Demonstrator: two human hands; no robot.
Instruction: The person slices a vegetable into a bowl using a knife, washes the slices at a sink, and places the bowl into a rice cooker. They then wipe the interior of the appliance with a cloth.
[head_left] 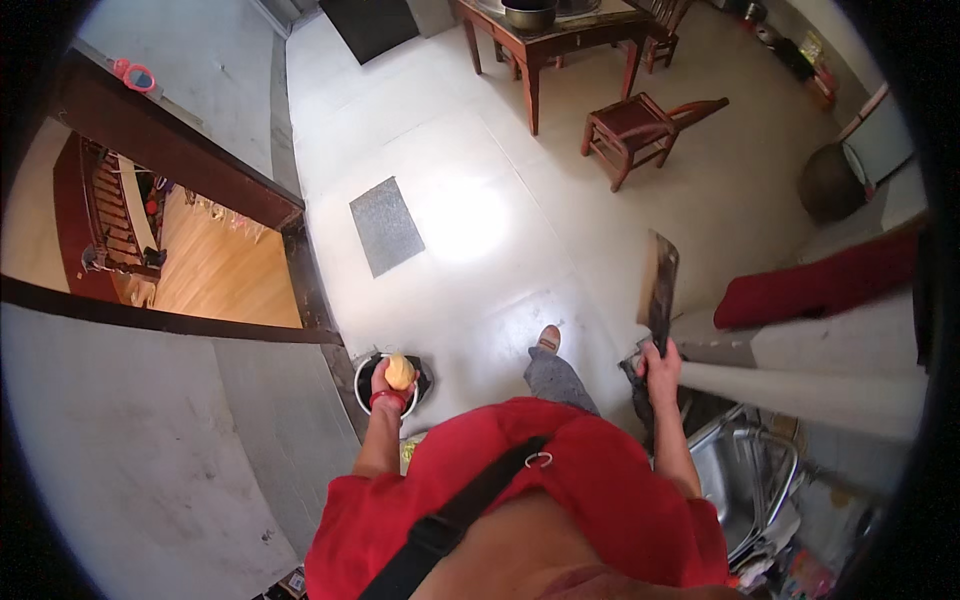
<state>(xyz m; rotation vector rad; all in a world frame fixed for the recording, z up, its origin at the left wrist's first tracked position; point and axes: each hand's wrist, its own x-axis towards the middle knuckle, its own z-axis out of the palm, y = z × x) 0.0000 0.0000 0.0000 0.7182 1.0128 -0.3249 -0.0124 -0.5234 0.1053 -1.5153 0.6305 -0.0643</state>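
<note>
Much of the person is cut off: the red shirt fills the lower middle, and both forearms rise from behind it, so the elbows are hidden. The fisheye rim darkens the corners and bends the wall edges.

At about 7 o'clock of centre, the left hand [392, 385] is closed around a small yellow-orange potato [400, 371], fingers wrapped under it so only its top shows; the grip is tight on it. A red bangle [388, 401] sits on that wrist. The hand hangs directly over a round metal bucket [362, 383] standing on the floor; what lies inside is too dark to make out.

At about 5 o'clock, the right hand [661, 366] is shut on the handle of a broad cleaver [659, 285], blade upright and pointing toward 12 o'clock. The handle itself is hidden inside the fist. Below it a steel sink [745, 475] shows in part, with clutter at 4 o'clock that is too blurred to tell.

One foot [548, 339] steps out on a pale tiled floor [470, 220] with a bright glare patch. A grey mat [386, 226] lies toward 11 o'clock, a dark wooden desk [545, 45] with a pot stands at 12 o'clock, and a low wooden chair [640, 125] at 1 o'clock. A red cushion [815, 285] rests on a ledge at 3 o'clock.
</note>
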